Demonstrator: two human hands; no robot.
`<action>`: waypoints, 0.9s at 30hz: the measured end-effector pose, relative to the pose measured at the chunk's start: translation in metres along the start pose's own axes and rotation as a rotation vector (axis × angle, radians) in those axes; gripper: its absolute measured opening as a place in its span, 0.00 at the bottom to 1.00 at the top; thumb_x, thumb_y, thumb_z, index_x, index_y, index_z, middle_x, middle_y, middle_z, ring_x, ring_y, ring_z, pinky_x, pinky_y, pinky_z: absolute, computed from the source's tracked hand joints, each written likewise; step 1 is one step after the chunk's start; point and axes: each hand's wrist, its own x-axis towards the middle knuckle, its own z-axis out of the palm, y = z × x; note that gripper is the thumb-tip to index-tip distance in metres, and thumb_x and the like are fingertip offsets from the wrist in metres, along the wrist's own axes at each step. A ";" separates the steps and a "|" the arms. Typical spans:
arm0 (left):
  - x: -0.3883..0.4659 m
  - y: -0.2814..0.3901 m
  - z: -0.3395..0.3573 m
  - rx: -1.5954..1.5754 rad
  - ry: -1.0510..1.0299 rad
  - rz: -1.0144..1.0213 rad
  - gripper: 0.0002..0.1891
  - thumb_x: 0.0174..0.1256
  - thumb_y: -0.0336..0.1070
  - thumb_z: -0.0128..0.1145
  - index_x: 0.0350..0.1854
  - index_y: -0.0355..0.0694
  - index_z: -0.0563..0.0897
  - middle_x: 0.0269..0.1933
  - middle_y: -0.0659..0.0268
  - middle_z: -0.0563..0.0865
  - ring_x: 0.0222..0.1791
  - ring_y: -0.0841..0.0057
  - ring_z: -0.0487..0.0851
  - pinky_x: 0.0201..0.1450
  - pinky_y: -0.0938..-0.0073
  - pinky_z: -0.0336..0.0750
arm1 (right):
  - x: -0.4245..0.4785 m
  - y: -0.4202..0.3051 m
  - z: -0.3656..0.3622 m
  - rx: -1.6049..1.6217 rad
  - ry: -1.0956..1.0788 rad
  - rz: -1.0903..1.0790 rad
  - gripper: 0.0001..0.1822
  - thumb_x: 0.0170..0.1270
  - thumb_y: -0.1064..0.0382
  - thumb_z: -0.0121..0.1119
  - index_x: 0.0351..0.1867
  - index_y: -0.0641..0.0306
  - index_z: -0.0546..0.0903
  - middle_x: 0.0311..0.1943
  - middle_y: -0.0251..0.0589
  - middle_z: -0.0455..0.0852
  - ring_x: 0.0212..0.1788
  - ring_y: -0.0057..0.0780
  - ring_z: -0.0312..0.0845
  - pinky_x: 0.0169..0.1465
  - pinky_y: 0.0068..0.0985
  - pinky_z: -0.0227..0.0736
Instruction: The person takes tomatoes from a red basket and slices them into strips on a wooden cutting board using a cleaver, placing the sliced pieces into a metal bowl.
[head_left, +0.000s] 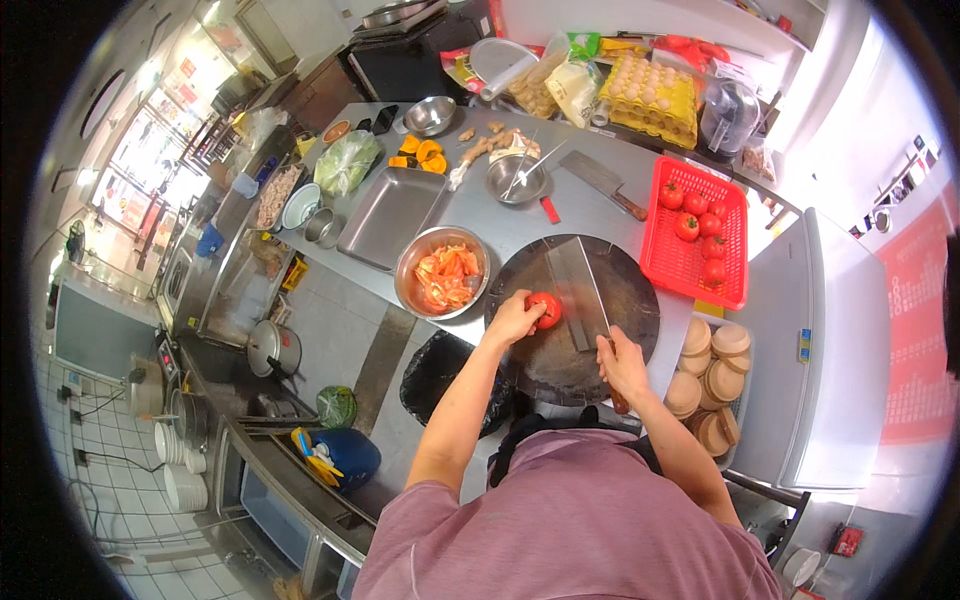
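Observation:
On a round dark wooden chopping block (540, 375), my left hand (514, 319) holds a red tomato (548, 310) by its left side. My right hand (622, 364) grips the wooden handle of a Chinese cleaver (581, 289). Its broad blade lies over the block to the right of the tomato, apart from it. Left of the block stands a steel bowl (403, 289) of cut tomato pieces (448, 279). A red plastic basket (660, 247) with several whole tomatoes (687, 226) rests to the right of the block.
Another cleaver (592, 174) lies behind the block, beside a steel bowl (495, 184) with chopsticks. A rectangular steel tray (394, 214), ginger (480, 146) and pumpkin pieces (430, 156) occupy the table's left. Below its front edge stands a black-lined bin (427, 382). Egg trays (651, 120) are stacked behind.

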 end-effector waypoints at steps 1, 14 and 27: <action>0.002 -0.002 0.001 0.018 0.010 -0.024 0.29 0.64 0.45 0.60 0.61 0.29 0.72 0.37 0.57 0.86 0.24 0.77 0.83 0.29 0.76 0.76 | -0.001 -0.009 -0.001 -0.016 0.002 -0.014 0.12 0.71 0.59 0.53 0.34 0.66 0.70 0.19 0.42 0.80 0.17 0.30 0.78 0.24 0.31 0.72; 0.003 -0.001 0.001 -0.237 0.044 -0.025 0.19 0.62 0.38 0.65 0.47 0.31 0.74 0.34 0.59 0.84 0.22 0.79 0.81 0.27 0.78 0.77 | 0.007 -0.019 -0.008 -0.162 -0.051 -0.068 0.13 0.69 0.57 0.54 0.35 0.66 0.72 0.21 0.51 0.82 0.21 0.43 0.82 0.27 0.37 0.74; -0.006 0.014 0.006 -0.102 0.146 -0.061 0.20 0.61 0.41 0.66 0.40 0.31 0.72 0.31 0.59 0.83 0.24 0.78 0.82 0.25 0.77 0.77 | -0.018 -0.048 -0.004 -0.697 -0.072 -0.113 0.10 0.68 0.60 0.47 0.38 0.66 0.70 0.24 0.63 0.82 0.30 0.63 0.80 0.37 0.54 0.74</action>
